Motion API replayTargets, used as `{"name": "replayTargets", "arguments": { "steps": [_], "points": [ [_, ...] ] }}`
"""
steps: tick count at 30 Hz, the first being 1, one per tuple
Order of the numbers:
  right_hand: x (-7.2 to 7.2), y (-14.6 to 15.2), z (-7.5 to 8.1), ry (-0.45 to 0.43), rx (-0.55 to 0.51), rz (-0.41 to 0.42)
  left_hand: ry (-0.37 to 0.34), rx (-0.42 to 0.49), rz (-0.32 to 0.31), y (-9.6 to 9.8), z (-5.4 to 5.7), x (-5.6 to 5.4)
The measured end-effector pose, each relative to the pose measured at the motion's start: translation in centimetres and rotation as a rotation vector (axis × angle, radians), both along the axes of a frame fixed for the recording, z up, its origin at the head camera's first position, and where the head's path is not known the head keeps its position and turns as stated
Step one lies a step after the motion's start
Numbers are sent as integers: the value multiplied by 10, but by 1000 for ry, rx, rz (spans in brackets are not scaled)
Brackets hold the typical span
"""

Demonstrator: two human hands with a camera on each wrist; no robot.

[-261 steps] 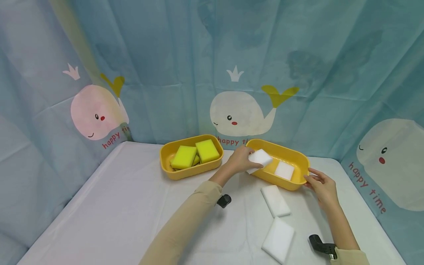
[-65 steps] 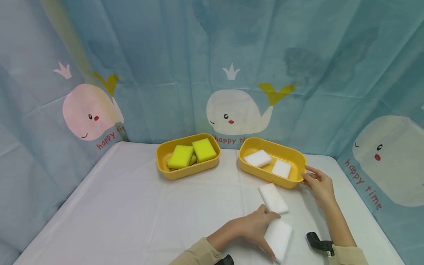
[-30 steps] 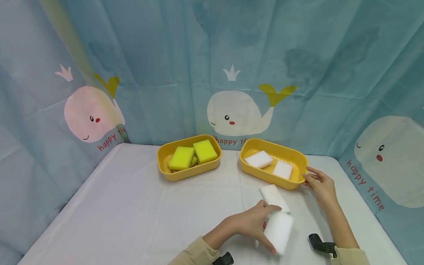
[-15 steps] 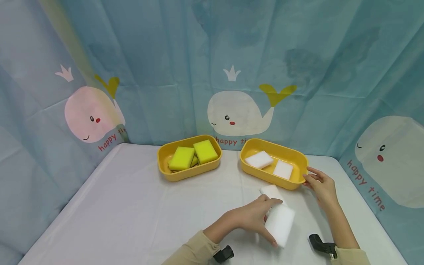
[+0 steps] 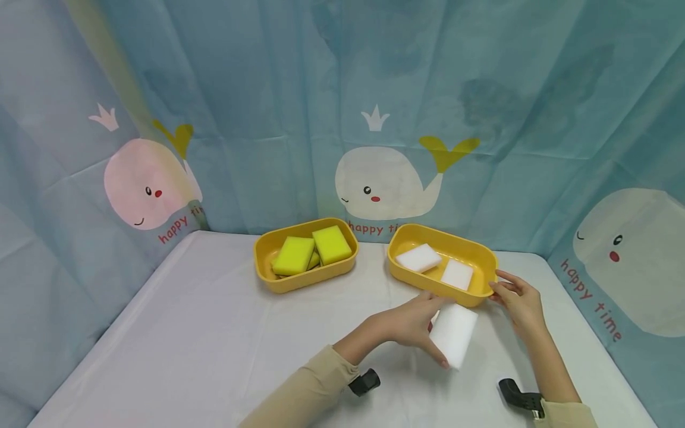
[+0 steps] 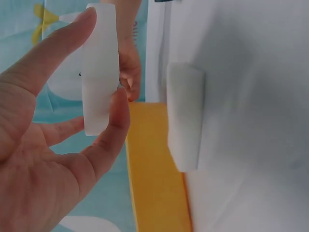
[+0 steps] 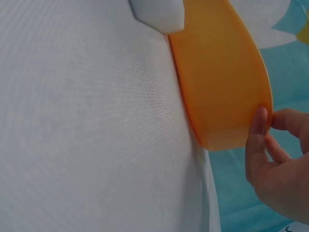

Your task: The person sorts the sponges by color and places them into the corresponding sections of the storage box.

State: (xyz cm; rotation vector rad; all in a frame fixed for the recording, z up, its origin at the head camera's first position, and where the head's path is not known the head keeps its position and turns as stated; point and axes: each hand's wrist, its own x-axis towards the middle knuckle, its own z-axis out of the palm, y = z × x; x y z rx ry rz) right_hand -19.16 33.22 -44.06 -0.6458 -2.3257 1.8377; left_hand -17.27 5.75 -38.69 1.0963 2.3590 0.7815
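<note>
My left hand (image 5: 411,324) pinches a white sponge (image 5: 455,337) between thumb and fingers, raised over the table. In the left wrist view the thumb presses one face of this held sponge (image 6: 100,72). Another white sponge (image 6: 185,118) lies on the table close to the yellow bin, mostly hidden behind the left hand in the head view. My right hand (image 5: 521,304) pinches the right end of the right-hand yellow bin (image 5: 420,283). Inside that bin lie two white sponges, one at the left (image 5: 418,257) and one near the middle (image 5: 456,274).
A second yellow bin (image 5: 291,283) stands to the left, holding several yellow-green sponges (image 5: 294,255). A white cloth (image 5: 176,333) covers the table. Behind it hangs a blue curtain (image 5: 257,178) printed with whales. Black wrist cameras (image 5: 365,382) sit at both wrists.
The left hand went from the right-hand bin to the nearer table sponge, took hold of it, and has lifted it forward towards the bin. The right hand has stayed at the bin's end.
</note>
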Motion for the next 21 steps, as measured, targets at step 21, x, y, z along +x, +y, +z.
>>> {"name": "replayTargets", "arguments": {
  "steps": [21],
  "points": [
    [1,1,-1,16,18,6,53,1,78,22,25,-38]
  ]
}}
